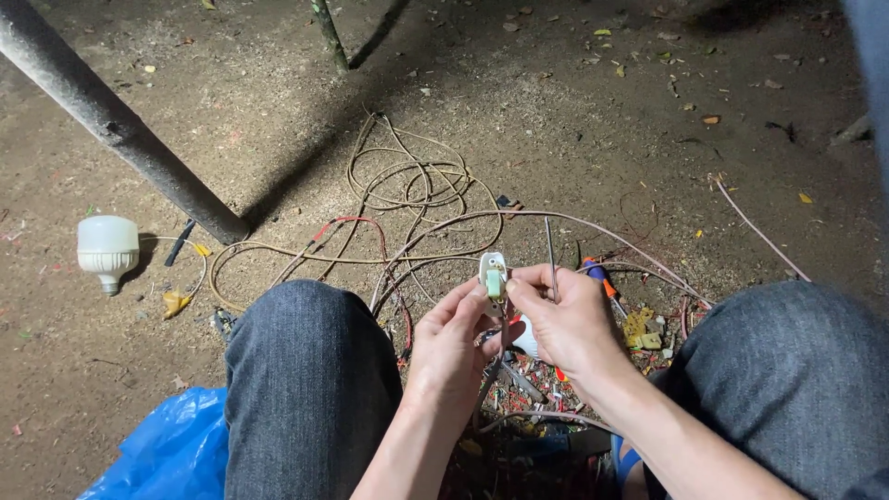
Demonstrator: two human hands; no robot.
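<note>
I hold a small white switch housing point(493, 269) with a pale green rocker between both hands, above the dirt. My left hand point(457, 347) pinches its lower edge with thumb and fingers. My right hand point(563, 319) presses on the green part with thumb and forefinger, and a thin metal shaft point(550, 252), like a screwdriver blade, sticks up from between its fingers. A wire point(435, 227) runs away from the housing. My knees in dark jeans point(310, 370) frame the hands on either side.
A tangle of tan and red wires point(407, 185) lies on the dirt ahead. A white bulb point(107, 250) rests at left, beside a slanted grey pole point(120, 130). Blue plastic bag point(167, 449) at lower left. Small tools and yellow scraps point(639, 329) lie by my right knee.
</note>
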